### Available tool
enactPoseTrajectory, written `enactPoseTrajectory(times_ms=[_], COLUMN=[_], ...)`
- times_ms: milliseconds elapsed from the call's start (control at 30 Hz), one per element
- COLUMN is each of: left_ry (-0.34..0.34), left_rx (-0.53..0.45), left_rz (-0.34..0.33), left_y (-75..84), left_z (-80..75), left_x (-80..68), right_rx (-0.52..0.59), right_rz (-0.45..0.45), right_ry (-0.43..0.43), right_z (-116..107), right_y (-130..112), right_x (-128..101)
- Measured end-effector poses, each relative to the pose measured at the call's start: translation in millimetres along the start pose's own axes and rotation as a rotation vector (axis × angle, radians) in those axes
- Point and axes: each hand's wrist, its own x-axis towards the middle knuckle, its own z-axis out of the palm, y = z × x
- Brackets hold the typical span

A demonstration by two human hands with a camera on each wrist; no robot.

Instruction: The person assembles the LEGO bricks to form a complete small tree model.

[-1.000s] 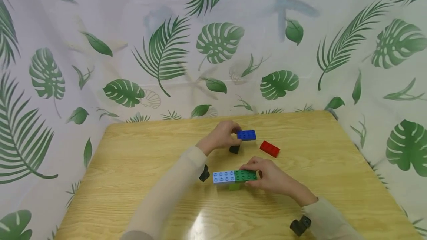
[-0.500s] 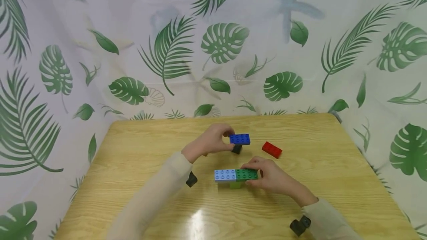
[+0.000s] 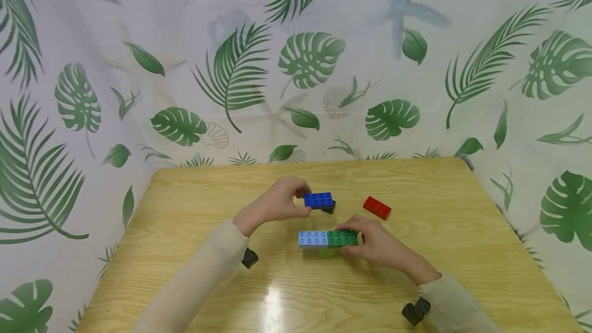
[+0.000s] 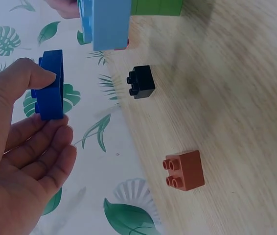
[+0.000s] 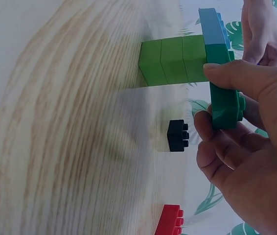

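While the left hand (image 3: 273, 205) pinches a blue brick (image 3: 318, 200) above the desk (image 3: 185, 251), the right hand (image 3: 374, 244) grips the green brick (image 3: 342, 238) joined to a light-blue brick (image 3: 312, 239); an off-centre press could tip the narrow lime stack (image 5: 173, 61).

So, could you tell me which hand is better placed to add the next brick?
Probably the left hand: it holds the blue brick lifted, just behind the stack, which the right hand steadies.
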Motion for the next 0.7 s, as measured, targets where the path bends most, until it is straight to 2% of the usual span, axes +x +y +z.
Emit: enactPoseTrajectory(times_ms=[200, 367, 700], left_ry=[-0.008, -0.015, -0.053], left_rx=[-0.015, -0.03, -0.067], left_rz=[-0.01, -0.006, -0.017], left_y=[3.7, 8.0, 9.9], left_z=[-1.5, -1.1, 10.8], left_x=[-16.6, -27.9, -44.1], right_rx=[-0.001, -0.001, 0.006], right_rz=[0.025, -0.004, -0.031], right_ry=[0.016, 0.027, 0.03], right_z=[2, 1, 2], right_y=[2, 2, 1], right_x=[1, 3, 5])
